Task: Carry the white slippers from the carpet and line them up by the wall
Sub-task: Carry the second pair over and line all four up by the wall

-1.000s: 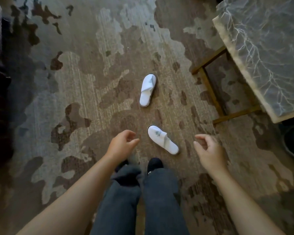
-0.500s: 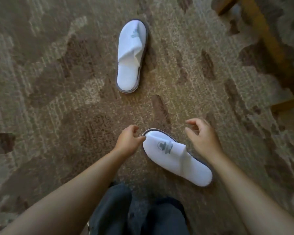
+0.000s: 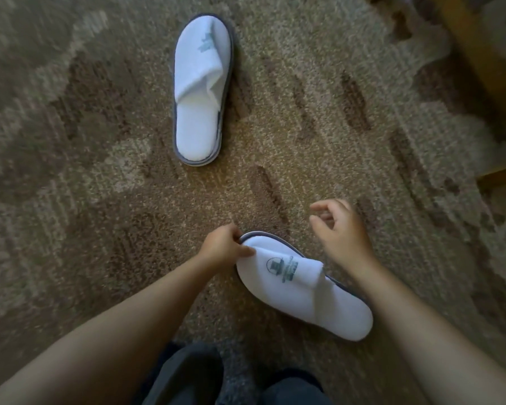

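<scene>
Two white slippers with grey edging lie on the patterned brown carpet [image 3: 85, 200]. The near slipper [image 3: 304, 287] lies slanted just ahead of my knees, toe to the upper left, with a dark logo on its strap. My left hand [image 3: 225, 248] pinches its toe end between thumb and fingers. My right hand [image 3: 342, 232] hovers over the slipper's right side, fingers curled and apart, holding nothing. The far slipper [image 3: 200, 92] lies farther up the carpet, toe pointing away from me, untouched.
Wooden furniture legs [image 3: 479, 62] stand at the upper right, with a crossbar [image 3: 503, 176] low at the right edge. My dark trouser legs [image 3: 193, 375] fill the bottom middle. No wall is in view.
I have bent lower, so the slippers look larger. My left hand has closed on the near slipper's toe. My right hand stays hovering beside it.
</scene>
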### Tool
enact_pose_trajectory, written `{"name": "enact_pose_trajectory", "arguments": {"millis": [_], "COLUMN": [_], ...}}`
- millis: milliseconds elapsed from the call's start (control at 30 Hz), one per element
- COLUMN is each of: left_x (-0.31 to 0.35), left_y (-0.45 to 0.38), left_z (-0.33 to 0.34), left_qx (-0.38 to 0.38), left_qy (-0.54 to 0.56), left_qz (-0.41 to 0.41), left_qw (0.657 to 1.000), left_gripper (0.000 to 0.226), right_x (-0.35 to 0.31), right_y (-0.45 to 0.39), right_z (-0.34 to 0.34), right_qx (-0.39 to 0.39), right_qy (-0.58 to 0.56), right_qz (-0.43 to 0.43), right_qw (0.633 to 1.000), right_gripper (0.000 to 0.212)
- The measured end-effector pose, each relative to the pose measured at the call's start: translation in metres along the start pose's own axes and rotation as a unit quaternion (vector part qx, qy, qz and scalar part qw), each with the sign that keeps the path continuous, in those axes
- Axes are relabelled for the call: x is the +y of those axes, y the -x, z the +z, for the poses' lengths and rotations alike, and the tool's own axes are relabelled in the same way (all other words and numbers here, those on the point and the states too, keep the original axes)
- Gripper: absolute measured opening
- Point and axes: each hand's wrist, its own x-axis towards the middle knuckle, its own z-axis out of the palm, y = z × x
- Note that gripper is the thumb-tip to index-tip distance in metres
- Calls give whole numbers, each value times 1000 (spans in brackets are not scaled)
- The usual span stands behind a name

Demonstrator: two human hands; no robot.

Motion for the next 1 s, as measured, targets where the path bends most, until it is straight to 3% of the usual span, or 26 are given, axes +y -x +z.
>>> {"name": "enact_pose_trajectory", "arguments": {"millis": [167, 400, 533, 633, 733, 867, 1000], "left_x": [5, -34, -69, -89, -99, -102, -90], "left_y": [4, 17, 9, 7, 7, 5, 6], "left_z": [-48, -136, -155, -154, -148, -144, -147], "left_qx": [63, 177, 192, 188, 181, 193, 185], "left_qy": [196, 420, 456, 452, 450, 476, 549], "left_qz": [47, 53, 17, 0, -10, -30, -33], "left_qw": [978, 888, 869, 872, 874, 857, 814], "left_gripper": [15, 14, 15, 16, 14, 7, 14], "right_x": [-31, -102, -110, -108, -107, -110, -118], "right_y": [-27, -99, -128, -137, -141, -143, -135], "right_z": [12, 77, 121, 139, 145, 143, 132], "right_qx": [-6, -5, -2, 21, 28, 27, 51], "right_qy": [-23, -102, -86, -62, -59, -105, -131], "right_qz": [-7, 21, 55, 56, 66, 70, 39], "right_qw": [1000, 995, 995, 996, 996, 992, 989], "right_gripper": [19, 25, 49, 69, 75, 67, 29]}}
